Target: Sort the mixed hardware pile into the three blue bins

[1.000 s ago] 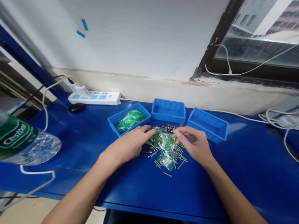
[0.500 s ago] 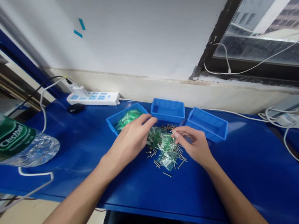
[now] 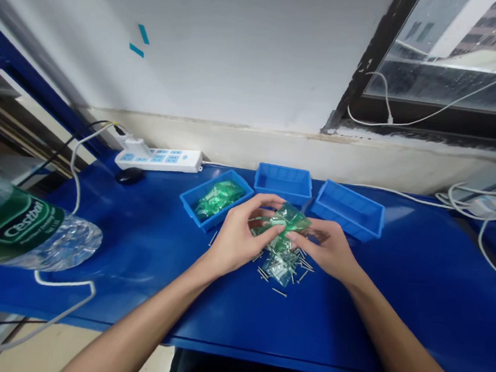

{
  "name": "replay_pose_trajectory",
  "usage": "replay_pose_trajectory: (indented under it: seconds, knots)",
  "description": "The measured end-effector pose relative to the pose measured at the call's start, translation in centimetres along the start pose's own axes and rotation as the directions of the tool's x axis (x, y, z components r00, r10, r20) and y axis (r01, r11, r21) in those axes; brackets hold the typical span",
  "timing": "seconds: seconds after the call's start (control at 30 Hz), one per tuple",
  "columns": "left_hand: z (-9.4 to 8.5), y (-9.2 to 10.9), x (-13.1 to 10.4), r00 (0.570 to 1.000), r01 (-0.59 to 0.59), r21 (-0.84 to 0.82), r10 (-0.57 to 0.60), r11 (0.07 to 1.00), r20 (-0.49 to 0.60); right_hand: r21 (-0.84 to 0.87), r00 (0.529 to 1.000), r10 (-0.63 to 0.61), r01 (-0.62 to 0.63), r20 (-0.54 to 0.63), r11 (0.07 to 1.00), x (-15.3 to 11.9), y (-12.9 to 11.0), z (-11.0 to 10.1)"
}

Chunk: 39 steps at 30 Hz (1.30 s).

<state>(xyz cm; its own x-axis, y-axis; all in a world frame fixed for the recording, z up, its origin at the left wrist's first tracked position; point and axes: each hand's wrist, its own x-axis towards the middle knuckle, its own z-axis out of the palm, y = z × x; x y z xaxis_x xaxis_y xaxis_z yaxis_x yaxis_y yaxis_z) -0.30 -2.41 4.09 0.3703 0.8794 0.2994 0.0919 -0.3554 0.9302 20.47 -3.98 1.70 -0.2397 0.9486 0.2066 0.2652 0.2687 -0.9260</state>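
My left hand point(image 3: 246, 232) and my right hand point(image 3: 330, 246) meet over the pile, thumbs and fingers closed on a small clear-green plastic bag point(image 3: 291, 216). Beneath them lie more green bags point(image 3: 279, 268) and loose screws point(image 3: 304, 264), partly hidden by my hands. One screw point(image 3: 279, 292) lies apart toward the front. Left of the pile, a blue bin point(image 3: 203, 224) holds several green bags point(image 3: 220, 198). A second blue bin point(image 3: 283, 180) stands behind my hands, and a third point(image 3: 351, 210) sits at an angle to the right; no contents show in either.
A large water bottle point(image 3: 29, 226) intrudes at the left. Along the back of the blue table point(image 3: 137, 245) are a white power strip point(image 3: 163, 159) and a black mouse point(image 3: 129, 176). White cables point(image 3: 409, 197) run to the right; another cable point(image 3: 65, 285) hangs near the bottle.
My left hand has moved right from beside the left bin, uncovering the bags inside. Both hands now hold a green bag raised above the pile. The view has shifted slightly.
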Motion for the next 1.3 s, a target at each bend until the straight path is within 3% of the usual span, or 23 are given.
replay_pose_trajectory:
  seconds: [0.13,0.23,0.3,0.4,0.43,0.53,0.6,0.77,0.97,1.07,1.17,1.23,1.3]
  knots:
    - [-0.4,0.2,0.2,1.000,-0.028,0.050,0.027,0.998,0.008,0.067,0.999,0.035,-0.034,-0.024,0.997,0.1,0.3,0.1]
    - [-1.2,0.3,0.5,0.981,-0.126,0.213,0.153,0.969,-0.116,0.070,0.996,0.056,-0.052,-0.067,0.996,0.3,0.3,0.3]
    - [-2.4,0.2,0.7,0.928,-0.190,0.419,0.301,0.888,-0.217,0.070,0.993,0.067,-0.061,-0.094,0.996,0.3,0.2,0.3]
    - [-4.7,-0.2,1.0,0.842,-0.165,0.751,0.488,0.639,-0.230,0.086,0.992,0.063,-0.054,-0.107,0.995,0.3,0.1,0.2]
    - [-5.4,-0.4,1.1,0.843,-0.121,0.817,0.493,0.564,-0.216,0.091,0.992,0.057,-0.047,-0.108,0.995,0.3,0.2,0.1]
    - [-6.8,-1.0,1.1,0.908,0.030,0.920,0.374,0.390,-0.188,0.093,0.994,0.041,-0.032,-0.097,0.995,0.3,0.3,0.0]
    - [-7.1,-1.4,1.0,0.945,0.065,0.944,0.284,0.323,-0.162,0.088,0.995,0.042,-0.034,-0.088,0.996,0.3,0.5,0.0]
    - [-6.3,-1.6,1.0,0.980,0.038,0.935,0.171,0.351,-0.104,0.113,0.996,0.050,-0.041,-0.076,0.993,0.3,1.0,0.0]
    - [-5.3,-1.7,0.7,0.990,0.018,0.959,0.129,0.283,-0.057,0.133,0.996,0.063,-0.054,-0.066,0.990,0.3,0.9,0.0]
    - [-5.1,-1.3,0.7,0.983,0.005,0.955,0.173,0.296,-0.059,0.141,0.996,0.070,-0.061,-0.058,0.988,0.3,0.8,0.0]
    - [-4.9,-1.0,0.8,0.971,-0.194,0.887,0.210,0.418,0.113,0.144,0.996,0.069,-0.060,-0.058,0.988,0.4,0.7,-0.1]
    - [-4.5,-1.1,0.8,0.938,-0.345,0.794,0.164,0.500,0.305,0.145,0.996,0.069,-0.060,-0.058,0.988,0.4,0.7,-0.1]
    - [-4.0,-1.3,0.5,0.894,-0.416,0.741,0.090,0.527,0.438,0.145,0.996,0.070,-0.061,-0.060,0.988,0.4,0.7,-0.1]
